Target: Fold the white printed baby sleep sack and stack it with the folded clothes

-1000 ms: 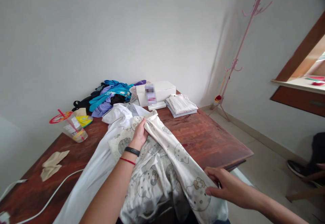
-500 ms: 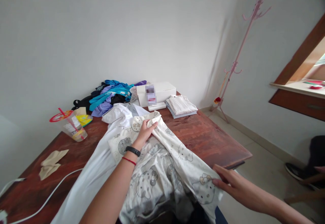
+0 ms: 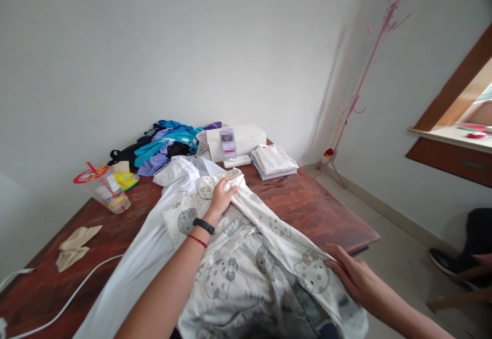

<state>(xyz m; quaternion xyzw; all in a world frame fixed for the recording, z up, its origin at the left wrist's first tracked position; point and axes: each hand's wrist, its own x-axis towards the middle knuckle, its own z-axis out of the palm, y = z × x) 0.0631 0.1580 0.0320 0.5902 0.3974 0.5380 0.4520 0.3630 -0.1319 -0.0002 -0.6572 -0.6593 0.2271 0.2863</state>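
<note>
A white garment printed with grey cartoon cats (image 3: 226, 277) is spread over the near part of the wooden table, its lower end hanging at the front edge. My left hand (image 3: 223, 195), with a black band on the wrist, pinches the garment near its far end. My right hand (image 3: 348, 272) grips the garment's right edge at the near right, beyond the table's edge, and holds it stretched. Under and left of it lies a plain white cloth (image 3: 130, 262).
On the table (image 3: 326, 216) are a plastic cup with a straw (image 3: 109, 193), beige cloth (image 3: 77, 246), white cable (image 3: 73, 298), heaped clothes (image 3: 165, 144), white box (image 3: 249, 136) and folded clothes (image 3: 274, 160). A pink rack (image 3: 365, 72) and a person's shoe (image 3: 442, 262) are at right.
My right hand has moved slightly right and up with the garment's edge, whose lower right part now spreads further right. My left hand stays at nearly the same place.
</note>
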